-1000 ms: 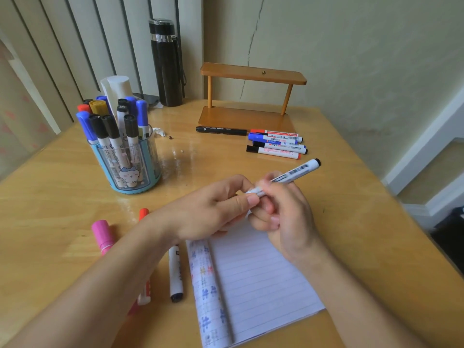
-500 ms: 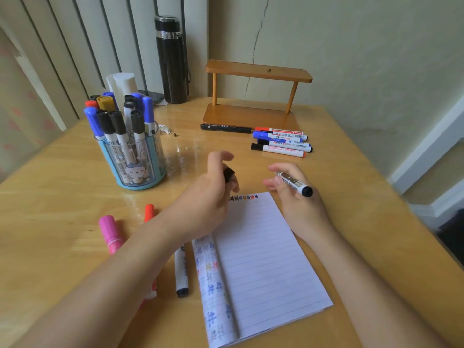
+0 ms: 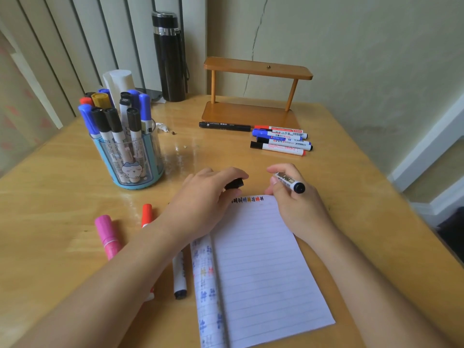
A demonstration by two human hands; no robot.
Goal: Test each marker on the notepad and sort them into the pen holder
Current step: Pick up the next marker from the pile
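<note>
A white-barrelled marker with a black end [image 3: 288, 182] is pinched in the right grip [image 3: 296, 204], just above the top right corner of the lined white notepad [image 3: 261, 267]; its writing tip cannot be made out. A small black cap [image 3: 234, 183] is held between thumb and fingertips of the left grip [image 3: 208, 194], at the notepad's top edge, where a row of coloured test marks [image 3: 247, 199] is seen. The notepad is laid open on the pale wooden worktop [image 3: 50, 197]. To the far left, the clear blue round pen holder [image 3: 133, 167] is packed with upright blue, black, red and yellow markers. Four capped white markers [image 3: 281, 140] and a black pen [image 3: 224, 126] are lined up before the small brown wooden stand [image 3: 258, 71]. Beside the left forearm, a pink marker [image 3: 108, 236], a red-capped marker [image 3: 147, 214] and a black-capped white marker [image 3: 180, 277] are left lying.
</note>
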